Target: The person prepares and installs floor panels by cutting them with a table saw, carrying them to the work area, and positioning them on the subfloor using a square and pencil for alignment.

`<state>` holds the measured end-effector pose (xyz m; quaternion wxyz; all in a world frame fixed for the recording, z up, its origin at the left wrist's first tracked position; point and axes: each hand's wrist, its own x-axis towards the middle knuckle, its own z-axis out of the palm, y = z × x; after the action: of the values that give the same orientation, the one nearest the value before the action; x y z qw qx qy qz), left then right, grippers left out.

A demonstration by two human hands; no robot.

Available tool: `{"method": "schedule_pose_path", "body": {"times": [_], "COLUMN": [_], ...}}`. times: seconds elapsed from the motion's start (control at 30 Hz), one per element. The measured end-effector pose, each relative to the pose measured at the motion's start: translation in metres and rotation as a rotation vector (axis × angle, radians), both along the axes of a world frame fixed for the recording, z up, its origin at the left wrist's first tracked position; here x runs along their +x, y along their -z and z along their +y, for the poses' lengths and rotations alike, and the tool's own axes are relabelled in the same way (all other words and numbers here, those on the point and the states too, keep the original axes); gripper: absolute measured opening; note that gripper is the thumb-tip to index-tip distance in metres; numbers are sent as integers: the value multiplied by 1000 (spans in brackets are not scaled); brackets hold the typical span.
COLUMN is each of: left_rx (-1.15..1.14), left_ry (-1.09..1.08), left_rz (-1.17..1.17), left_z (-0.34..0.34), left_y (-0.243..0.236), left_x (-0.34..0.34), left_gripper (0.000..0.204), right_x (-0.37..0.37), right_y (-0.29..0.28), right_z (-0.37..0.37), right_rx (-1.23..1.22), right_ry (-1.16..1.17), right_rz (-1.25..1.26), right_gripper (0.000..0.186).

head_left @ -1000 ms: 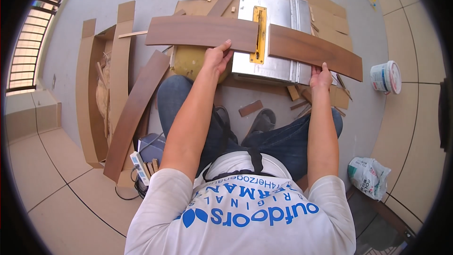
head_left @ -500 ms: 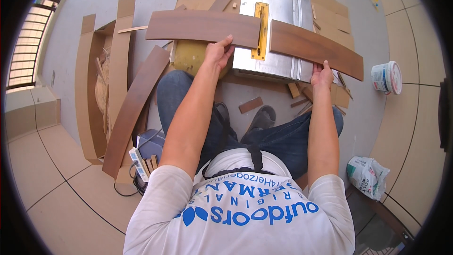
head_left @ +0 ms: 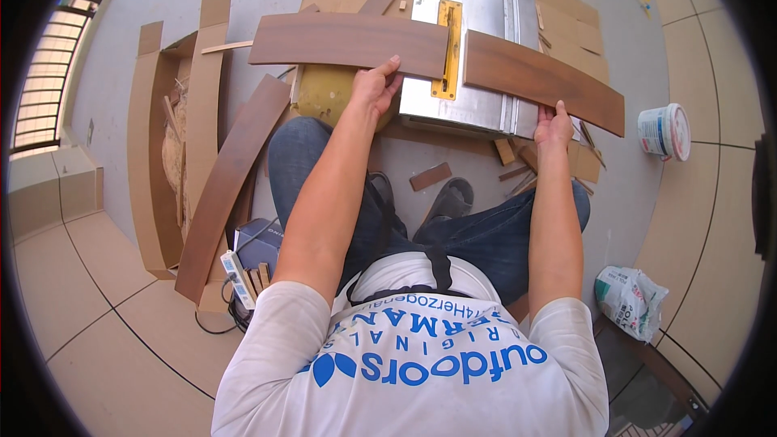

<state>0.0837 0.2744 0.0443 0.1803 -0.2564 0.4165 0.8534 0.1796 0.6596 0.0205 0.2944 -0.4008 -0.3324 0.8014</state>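
A metal table saw (head_left: 486,8) stands in front of me, with a yellow insert plate (head_left: 445,85) around its blade slot. Across its top lie two brown wooden planks end to end, a narrow gap between them at the slot. My left hand (head_left: 377,85) grips the near edge of the left plank (head_left: 340,42), thumb on top and fingers underneath. The near edge of the right plank (head_left: 542,77) is in my right hand (head_left: 554,125), its fingers partly hidden beneath. Both planks overhang the saw at their outer ends.
At left, an open cardboard box (head_left: 146,154) holds wood scraps, beside a long leaning plank (head_left: 231,186). A power strip (head_left: 237,279) lies near my left knee. A white bucket (head_left: 664,133) and a plastic bag (head_left: 630,303) stand at right. Wood offcuts (head_left: 430,177) lie below the saw.
Both planks and my hands have barely moved, with only a very slight upward shift in the picture. Each hand keeps its hold.
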Motion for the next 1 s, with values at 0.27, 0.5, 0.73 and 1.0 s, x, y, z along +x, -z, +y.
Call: {"method": "schedule_pose_path", "body": {"times": [0.27, 0.5, 0.73, 1.0], "left_rx": [8, -8, 73, 268], "left_ry": [-2, 24, 45, 169], "left_rz": [11, -12, 93, 494], "left_z": [-1, 8, -18, -95], "left_y": [2, -6, -36, -109], "left_x": [-2, -4, -13, 46], "left_gripper": [18, 17, 25, 59], "right_x": [-1, 3, -29, 2], "right_y": [11, 9, -9, 14], "right_z": [6, 17, 79, 295], "right_rx": [0, -17, -92, 10], "right_ry": [-24, 7, -1, -271], "right_rz": [20, 4, -101, -472], "right_gripper": [29, 29, 22, 24]}}
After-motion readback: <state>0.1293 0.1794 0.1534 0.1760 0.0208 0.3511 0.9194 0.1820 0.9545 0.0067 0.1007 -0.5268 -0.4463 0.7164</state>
